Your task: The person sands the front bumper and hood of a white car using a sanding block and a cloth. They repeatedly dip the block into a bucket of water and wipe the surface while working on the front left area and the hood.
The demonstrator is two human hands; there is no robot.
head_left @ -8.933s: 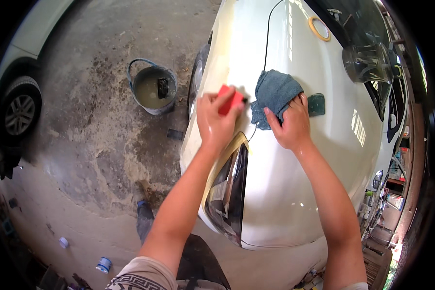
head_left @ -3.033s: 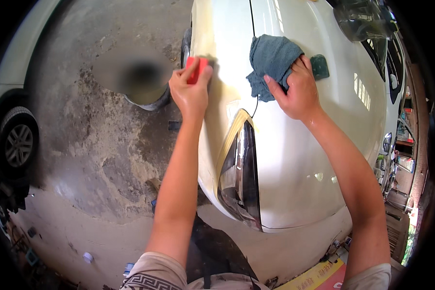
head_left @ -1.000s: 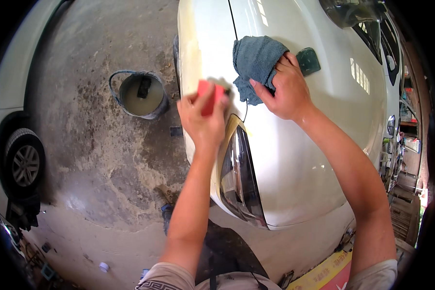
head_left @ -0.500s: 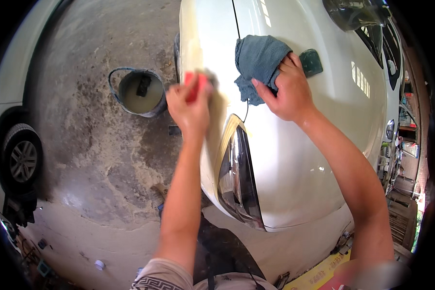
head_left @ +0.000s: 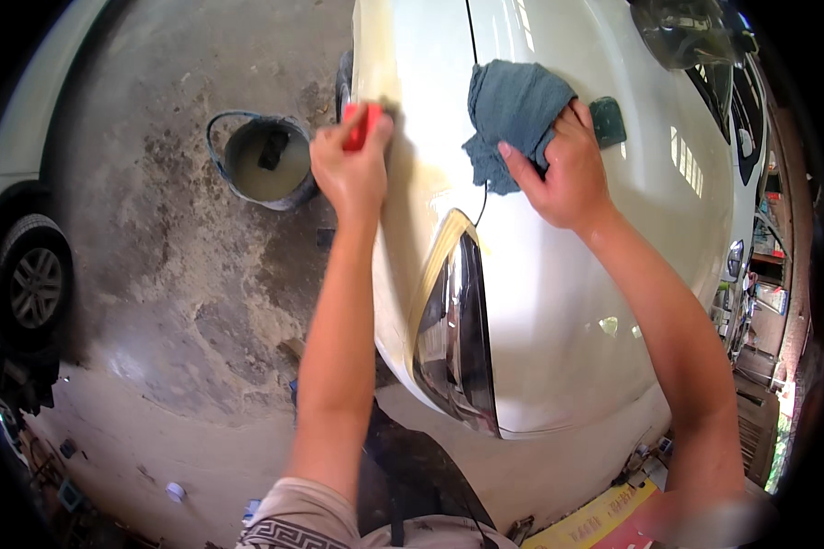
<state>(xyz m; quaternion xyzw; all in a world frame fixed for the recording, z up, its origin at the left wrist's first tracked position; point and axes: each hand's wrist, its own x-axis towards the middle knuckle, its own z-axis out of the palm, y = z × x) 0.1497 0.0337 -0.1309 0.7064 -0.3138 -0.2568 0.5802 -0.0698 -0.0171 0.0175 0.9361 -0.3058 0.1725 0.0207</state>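
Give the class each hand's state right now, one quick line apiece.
Left hand: closed, fingers holding a red block.
Right hand: closed, gripping a blue-grey cloth.

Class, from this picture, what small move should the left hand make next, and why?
Probably a short stroke of the red block along the white fender: the left hand holds it at the yellowish edge, while the right hand holds the blue cloth mostly over the hood.

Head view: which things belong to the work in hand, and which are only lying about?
Probably belong:
red rectangular block, held
blue-grey textured cloth, held
white painted car
round grey bucket

Probably lying about:
small white round object on concrete floor
yellow-and-red printed item
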